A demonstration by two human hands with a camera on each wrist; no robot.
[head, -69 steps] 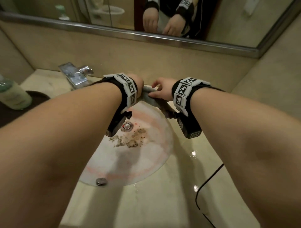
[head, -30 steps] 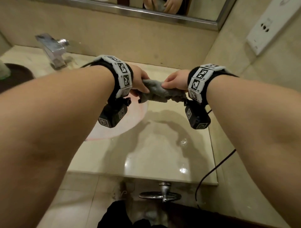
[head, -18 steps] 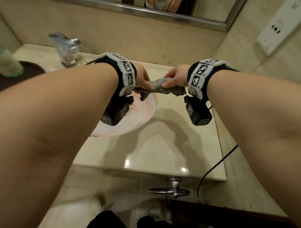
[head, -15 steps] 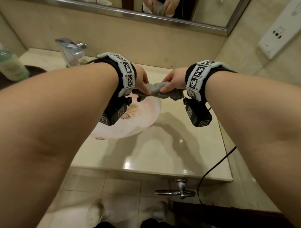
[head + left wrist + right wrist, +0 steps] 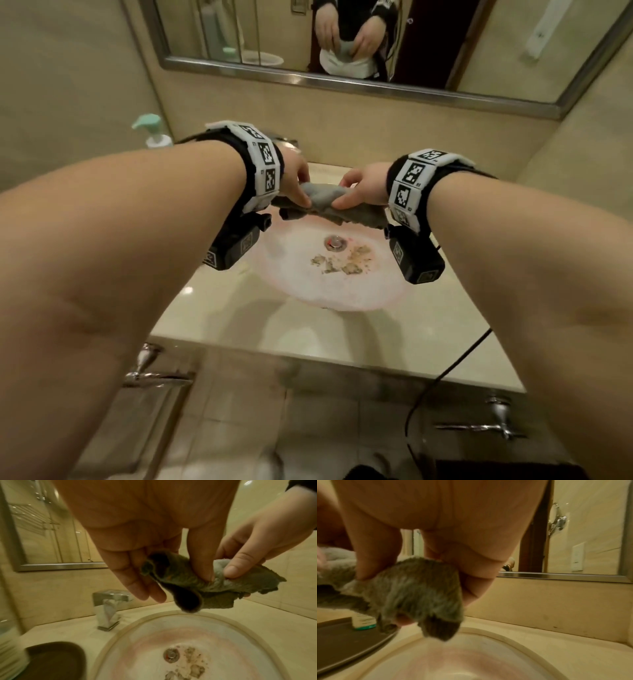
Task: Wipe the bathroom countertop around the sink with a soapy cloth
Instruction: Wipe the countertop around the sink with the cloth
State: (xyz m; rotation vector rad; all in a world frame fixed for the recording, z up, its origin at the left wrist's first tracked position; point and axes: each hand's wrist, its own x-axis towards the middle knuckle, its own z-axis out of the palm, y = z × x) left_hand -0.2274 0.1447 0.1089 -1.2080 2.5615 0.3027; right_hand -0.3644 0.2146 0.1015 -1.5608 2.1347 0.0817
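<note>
From overhead, 2 hands, left hand [image 5: 297,178] and right hand [image 5: 366,186], each pinch 1 grey cloth [image 5: 325,202] held in the air above the sink [image 5: 342,291], clear of the tabletop [image 5: 445,342].

Left wrist view: thumb and fingers [image 5: 202,566] nip a fold; the cloth [image 5: 205,588] droops, soft, limp, probably damp and light.

Right wrist view: the cloth [image 5: 412,588] is bunched under curled fingers [image 5: 373,555]. Best held wadded in 1 palm.
</note>
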